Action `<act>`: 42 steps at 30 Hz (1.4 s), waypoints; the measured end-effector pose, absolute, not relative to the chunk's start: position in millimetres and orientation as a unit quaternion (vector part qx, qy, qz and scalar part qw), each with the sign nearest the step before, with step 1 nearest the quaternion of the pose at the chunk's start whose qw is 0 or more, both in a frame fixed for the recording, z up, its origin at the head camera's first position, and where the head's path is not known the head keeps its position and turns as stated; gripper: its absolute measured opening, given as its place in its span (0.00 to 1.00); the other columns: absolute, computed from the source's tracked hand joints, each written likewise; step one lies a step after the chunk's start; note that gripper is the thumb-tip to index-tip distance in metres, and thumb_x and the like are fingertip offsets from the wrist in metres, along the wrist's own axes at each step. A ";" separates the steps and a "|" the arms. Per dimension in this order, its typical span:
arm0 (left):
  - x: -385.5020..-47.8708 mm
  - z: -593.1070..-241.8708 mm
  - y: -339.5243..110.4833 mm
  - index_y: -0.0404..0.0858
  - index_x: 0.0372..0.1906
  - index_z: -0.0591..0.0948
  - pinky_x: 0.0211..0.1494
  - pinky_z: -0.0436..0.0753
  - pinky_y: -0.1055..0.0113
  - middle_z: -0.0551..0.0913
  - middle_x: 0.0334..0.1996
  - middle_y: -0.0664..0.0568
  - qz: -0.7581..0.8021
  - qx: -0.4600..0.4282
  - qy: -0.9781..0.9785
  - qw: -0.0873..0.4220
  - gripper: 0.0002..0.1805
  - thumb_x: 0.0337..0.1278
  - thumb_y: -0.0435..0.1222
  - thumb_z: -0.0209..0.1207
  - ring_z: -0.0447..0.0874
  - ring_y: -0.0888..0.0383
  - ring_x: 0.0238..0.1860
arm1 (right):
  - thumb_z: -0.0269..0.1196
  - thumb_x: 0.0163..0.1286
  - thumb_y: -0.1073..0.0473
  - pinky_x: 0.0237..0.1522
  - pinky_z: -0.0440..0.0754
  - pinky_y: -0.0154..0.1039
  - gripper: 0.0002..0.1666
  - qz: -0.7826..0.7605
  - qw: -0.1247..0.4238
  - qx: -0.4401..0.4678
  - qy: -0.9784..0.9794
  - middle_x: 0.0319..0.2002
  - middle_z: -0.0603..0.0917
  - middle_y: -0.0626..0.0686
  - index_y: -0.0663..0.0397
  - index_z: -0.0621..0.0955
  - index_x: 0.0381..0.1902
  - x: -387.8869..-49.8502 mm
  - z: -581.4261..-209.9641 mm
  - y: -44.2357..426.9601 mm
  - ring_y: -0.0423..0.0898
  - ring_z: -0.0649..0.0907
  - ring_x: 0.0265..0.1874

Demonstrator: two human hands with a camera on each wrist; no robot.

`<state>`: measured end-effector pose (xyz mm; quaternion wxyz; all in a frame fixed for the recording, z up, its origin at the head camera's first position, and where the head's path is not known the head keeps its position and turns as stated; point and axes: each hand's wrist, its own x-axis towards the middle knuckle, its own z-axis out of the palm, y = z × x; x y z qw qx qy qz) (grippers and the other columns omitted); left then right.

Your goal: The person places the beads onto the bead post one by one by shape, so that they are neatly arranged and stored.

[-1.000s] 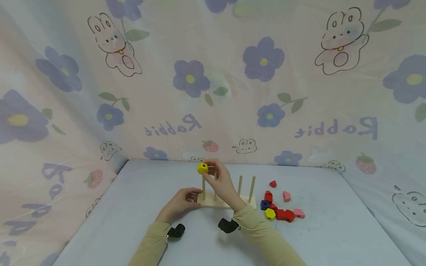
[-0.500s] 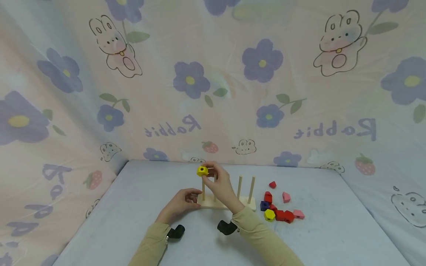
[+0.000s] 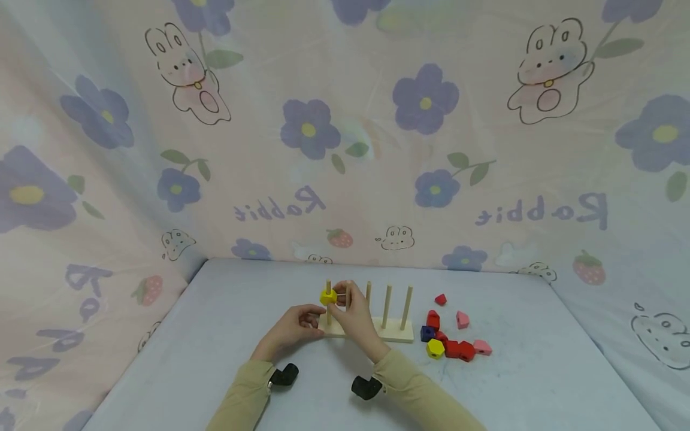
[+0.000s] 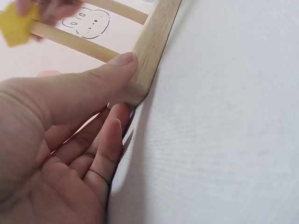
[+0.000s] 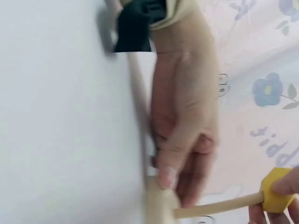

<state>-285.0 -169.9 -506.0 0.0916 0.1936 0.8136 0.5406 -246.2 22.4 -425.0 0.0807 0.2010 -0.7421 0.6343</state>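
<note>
A pale wooden peg stand (image 3: 399,333) with several upright pegs rests on the table. At its left end my left hand (image 3: 288,332) holds the base, and in the left wrist view the thumb lies on the wood (image 4: 154,44). My right hand (image 3: 360,320) pinches a yellow hexagonal bead (image 3: 327,297), which is threaded on the leftmost peg (image 3: 329,315) below its tip. In the right wrist view the yellow bead (image 5: 276,189) sits around the peg (image 5: 224,206) with finger and thumb on it. My right hand partly hides the middle pegs.
Right of the stand lies a loose group of beads: a yellow hexagonal bead (image 3: 435,348), a dark blue cube (image 3: 427,333), several red beads (image 3: 451,349) and pink ones (image 3: 462,319). One red bead (image 3: 441,299) lies apart, further back. A patterned curtain (image 3: 366,179) stands behind the table.
My right hand has lowered the yellow bead from above the leftmost peg onto it, and the peg tip now sticks out on top. The left hand stays on the base.
</note>
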 end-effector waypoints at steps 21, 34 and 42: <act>-283.7 -506.0 -169.8 0.28 0.56 0.75 0.34 0.76 0.73 0.80 0.33 0.41 0.567 0.201 0.793 0.100 0.28 0.47 0.27 0.69 0.76 0.59 0.30 | 0.59 0.54 0.79 0.48 0.78 0.50 0.17 0.584 0.061 0.179 -0.789 0.41 0.80 0.62 0.70 0.75 0.44 -263.9 -491.0 27.4 0.57 0.81 0.43; -285.1 -508.6 -170.2 0.30 0.55 0.76 0.32 0.75 0.73 0.79 0.32 0.46 0.555 0.187 0.805 0.096 0.28 0.45 0.27 0.70 0.75 0.58 0.30 | 0.63 0.62 0.71 0.59 0.69 0.55 0.34 0.553 -0.021 0.230 -0.801 0.60 0.71 0.69 0.68 0.65 0.65 -233.7 -483.0 76.2 0.64 0.72 0.59; -283.9 -505.4 -169.0 0.30 0.54 0.77 0.34 0.75 0.72 0.79 0.33 0.45 0.550 0.176 0.811 0.091 0.27 0.44 0.27 0.71 0.75 0.57 0.31 | 0.63 0.64 0.69 0.53 0.76 0.50 0.26 0.552 -0.053 0.233 -0.799 0.53 0.77 0.65 0.66 0.71 0.59 -222.0 -475.3 126.8 0.60 0.78 0.51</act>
